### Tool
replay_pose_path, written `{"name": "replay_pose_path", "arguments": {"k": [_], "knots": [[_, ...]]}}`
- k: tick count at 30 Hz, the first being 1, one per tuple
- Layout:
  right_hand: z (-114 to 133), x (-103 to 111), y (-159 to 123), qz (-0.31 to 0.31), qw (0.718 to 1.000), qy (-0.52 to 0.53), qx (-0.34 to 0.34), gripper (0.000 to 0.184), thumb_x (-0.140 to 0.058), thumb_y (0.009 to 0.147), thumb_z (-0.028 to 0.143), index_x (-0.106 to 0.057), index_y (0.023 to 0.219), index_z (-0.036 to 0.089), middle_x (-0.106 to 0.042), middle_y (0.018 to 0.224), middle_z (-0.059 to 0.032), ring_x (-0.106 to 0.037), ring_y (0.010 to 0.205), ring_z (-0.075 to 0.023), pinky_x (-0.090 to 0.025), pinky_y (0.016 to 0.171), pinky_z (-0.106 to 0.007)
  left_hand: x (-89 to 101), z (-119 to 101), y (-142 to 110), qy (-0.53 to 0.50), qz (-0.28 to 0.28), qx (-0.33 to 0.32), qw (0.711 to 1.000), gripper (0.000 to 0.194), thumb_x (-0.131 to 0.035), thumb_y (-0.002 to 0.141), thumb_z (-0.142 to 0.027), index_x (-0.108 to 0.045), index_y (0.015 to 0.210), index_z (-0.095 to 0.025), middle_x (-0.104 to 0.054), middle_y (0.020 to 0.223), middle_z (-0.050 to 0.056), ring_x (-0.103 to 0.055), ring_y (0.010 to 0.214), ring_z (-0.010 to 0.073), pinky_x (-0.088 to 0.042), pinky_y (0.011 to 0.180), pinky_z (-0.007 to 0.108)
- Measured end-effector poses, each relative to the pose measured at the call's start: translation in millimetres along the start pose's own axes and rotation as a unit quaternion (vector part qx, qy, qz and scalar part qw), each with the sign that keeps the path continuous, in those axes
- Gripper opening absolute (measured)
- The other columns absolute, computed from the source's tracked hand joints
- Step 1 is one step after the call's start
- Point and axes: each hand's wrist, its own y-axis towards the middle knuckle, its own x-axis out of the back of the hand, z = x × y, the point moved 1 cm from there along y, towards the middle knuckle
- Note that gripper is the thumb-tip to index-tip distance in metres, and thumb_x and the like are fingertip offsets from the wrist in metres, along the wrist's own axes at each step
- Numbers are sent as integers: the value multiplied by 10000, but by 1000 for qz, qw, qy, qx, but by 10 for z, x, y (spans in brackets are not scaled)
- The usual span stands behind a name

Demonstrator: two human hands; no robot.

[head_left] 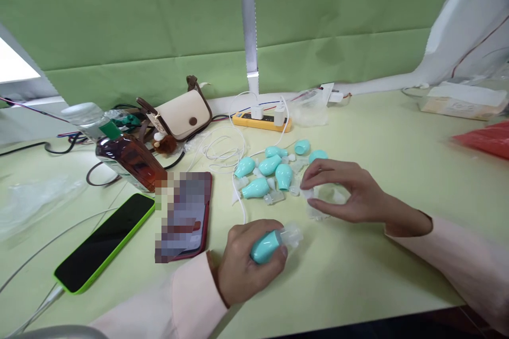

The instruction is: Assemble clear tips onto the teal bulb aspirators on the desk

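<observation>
My left hand is wrapped round a turquoise squeeze bulb that looks like a nasal aspirator. A clear plastic nozzle sticks out of its end, pointing right. To the upper right, my right hand pinches a small translucent plastic piece between thumb and fingers. Another clear plastic part lies on the table just under that hand. Several more turquoise bulbs and clear nozzles are spread in a loose group beyond my hands, close to my right fingertips.
At the left lie a green-cased phone and a red-cased phone. Behind them are a tilted bottle of brown liquid and a cream handbag. A yellow power strip trails white cables. Red plastic lies at the right.
</observation>
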Motion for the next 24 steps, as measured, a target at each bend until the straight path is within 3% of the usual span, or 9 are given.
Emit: {"name": "replay_pose_path", "arguments": {"k": [3, 6, 10, 17, 24], "knots": [[109, -114, -29, 14, 985, 160, -70, 274, -593, 655, 68, -580, 888, 212, -552, 825, -25, -539, 758, -126, -493, 597, -246, 2, 15, 4, 12, 10, 9, 1000, 117, -512, 666, -185, -582, 759, -169, -658, 680, 8, -593, 568, 125, -462, 557, 199], [149, -216, -78, 5, 943, 299, -148, 301, -638, 608, 44, -606, 857, 210, -579, 796, -22, -557, 755, -130, -513, 566, -229, 7, 20, 0, 14, 21, 10, 1000, 108, -507, 676, -201, -579, 750, -169, -650, 663, 1, -576, 541, 121, -449, 539, 205], [132, -285, -129, -38, 907, 373, -193, 283, -692, 518, 12, -644, 711, 212, -595, 707, 2, -589, 719, -130, -524, 545, -204, 9, 11, -13, 24, 15, 19, 999, 116, -523, 672, -209, -579, 767, -172, -651, 673, -7, -570, 535, 119, -449, 558, 222], [162, -274, -122, -38, 947, 291, -133, 249, -722, 483, 43, -668, 664, 207, -624, 608, 13, -615, 636, -123, -544, 649, -230, -19, 65, -36, 34, -12, -15, 999, 128, -552, 661, -197, -574, 785, -171, -664, 706, 10, -606, 597, 133, -467, 566, 211], [160, -227, -107, 8, 970, 218, -105, 113, -712, 539, 124, -669, 634, 168, -637, 596, -3, -617, 597, -122, -552, 673, -246, -65, 98, -39, 38, 25, -46, 998, 147, -561, 693, -180, -556, 839, -159, -639, 685, 11, -581, 565, 114, -446, 532, 195]]}}
